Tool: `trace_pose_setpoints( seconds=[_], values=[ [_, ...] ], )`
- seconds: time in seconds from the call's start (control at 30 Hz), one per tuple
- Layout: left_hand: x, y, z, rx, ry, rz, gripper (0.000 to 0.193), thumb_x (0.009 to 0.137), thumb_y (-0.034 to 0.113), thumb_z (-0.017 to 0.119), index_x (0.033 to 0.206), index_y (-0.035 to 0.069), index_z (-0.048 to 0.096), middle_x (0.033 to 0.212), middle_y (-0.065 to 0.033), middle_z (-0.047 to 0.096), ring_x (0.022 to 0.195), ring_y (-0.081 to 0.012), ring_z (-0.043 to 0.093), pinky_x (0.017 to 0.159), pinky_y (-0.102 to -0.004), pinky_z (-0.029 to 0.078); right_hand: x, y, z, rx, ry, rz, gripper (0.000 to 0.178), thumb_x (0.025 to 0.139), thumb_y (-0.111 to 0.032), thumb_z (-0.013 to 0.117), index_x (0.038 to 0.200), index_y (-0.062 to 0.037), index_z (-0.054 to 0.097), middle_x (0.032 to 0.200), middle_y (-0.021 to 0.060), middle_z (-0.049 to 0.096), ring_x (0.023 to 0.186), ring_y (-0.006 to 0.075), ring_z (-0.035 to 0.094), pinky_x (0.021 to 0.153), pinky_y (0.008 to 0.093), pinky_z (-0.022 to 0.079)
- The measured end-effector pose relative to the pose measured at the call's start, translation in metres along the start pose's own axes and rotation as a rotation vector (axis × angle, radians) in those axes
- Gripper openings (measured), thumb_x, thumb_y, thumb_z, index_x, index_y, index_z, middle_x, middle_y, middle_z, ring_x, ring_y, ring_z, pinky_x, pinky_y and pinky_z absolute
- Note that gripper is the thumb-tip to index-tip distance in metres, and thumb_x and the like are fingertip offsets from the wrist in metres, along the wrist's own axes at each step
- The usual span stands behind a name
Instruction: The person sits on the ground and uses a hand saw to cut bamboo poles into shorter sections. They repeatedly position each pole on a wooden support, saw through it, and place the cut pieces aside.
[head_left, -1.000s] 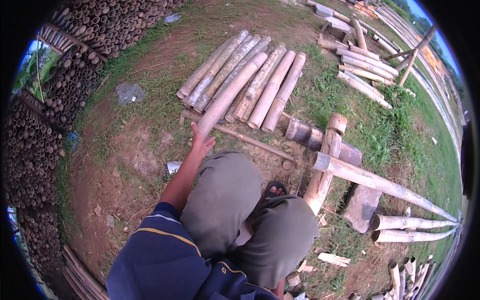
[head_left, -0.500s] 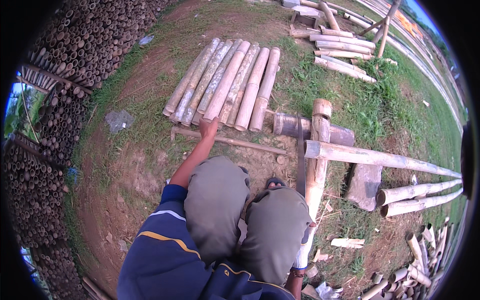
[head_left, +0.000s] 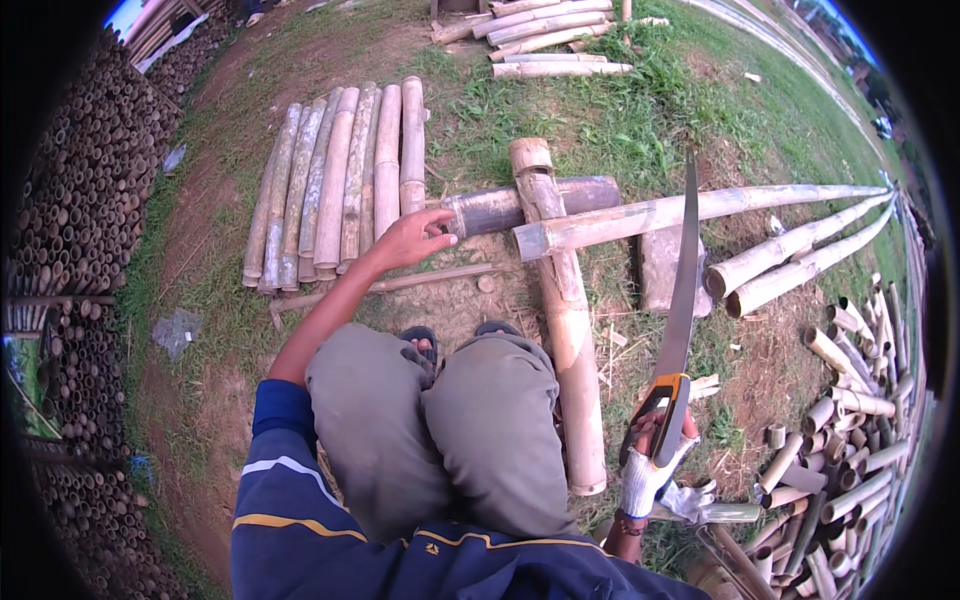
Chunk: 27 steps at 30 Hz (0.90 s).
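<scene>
Two hands visible. Right hand (head_left: 655, 455), white-gloved: fingers gripping the orange-black handle of saw (head_left: 682, 310), blade up, overlapping pale pole (head_left: 620, 222) in view. Left hand (head_left: 410, 238): fingers loosely spread, at dark bamboo's (head_left: 488, 211) left end, contact unclear.
</scene>
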<state>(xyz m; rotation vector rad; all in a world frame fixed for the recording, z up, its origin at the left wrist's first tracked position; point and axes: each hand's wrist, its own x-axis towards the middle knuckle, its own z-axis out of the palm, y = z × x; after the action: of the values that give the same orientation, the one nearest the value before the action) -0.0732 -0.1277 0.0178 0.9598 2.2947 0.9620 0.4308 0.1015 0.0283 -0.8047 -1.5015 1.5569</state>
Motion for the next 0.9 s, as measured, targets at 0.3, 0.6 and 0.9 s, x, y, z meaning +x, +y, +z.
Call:
trace_pose_setpoints(
  seconds=[0.3,0.6,0.9],
  values=[
    [0.049,0.061,0.093,0.239,-0.003,0.181,0.106,0.091,0.056,0.084,0.168,0.001,0.036,0.167,-0.0248,0.048,0.151,-0.0403,0.053,0.123,-0.0496,0.046,-0.022,0.030,-0.119,-0.597,0.270,-0.118,0.067,0.101,0.006,0.067,0.161,-0.0021,0.039,0.135,0.0101,0.060,0.111,0.0143,0.064,0.098,0.0296,0.057],
    [0.049,0.059,0.111,0.205,0.066,0.100,0.089,0.085,0.039,0.091,0.156,0.004,0.052,0.151,-0.0206,0.061,0.137,-0.0411,0.061,0.117,-0.0497,0.049,-0.008,0.129,-0.112,-1.133,0.253,0.022,0.096,0.075,-0.001,0.089,0.160,0.0014,0.044,0.128,0.0197,0.053,0.124,0.0439,0.060,0.106,0.0493,0.051],
    [0.040,0.050,0.105,0.306,0.168,0.140,0.101,0.081,0.044,0.094,0.159,0.003,0.045,0.147,-0.0223,0.061,0.138,-0.0407,0.058,0.119,-0.0508,0.047,0.059,0.196,-0.068,-1.261,-0.058,0.156,0.065,0.084,-0.025,0.086,0.141,-0.0033,0.063,0.131,0.0249,0.067,0.126,0.0474,0.060,0.106,0.0553,0.048]
  ],
)
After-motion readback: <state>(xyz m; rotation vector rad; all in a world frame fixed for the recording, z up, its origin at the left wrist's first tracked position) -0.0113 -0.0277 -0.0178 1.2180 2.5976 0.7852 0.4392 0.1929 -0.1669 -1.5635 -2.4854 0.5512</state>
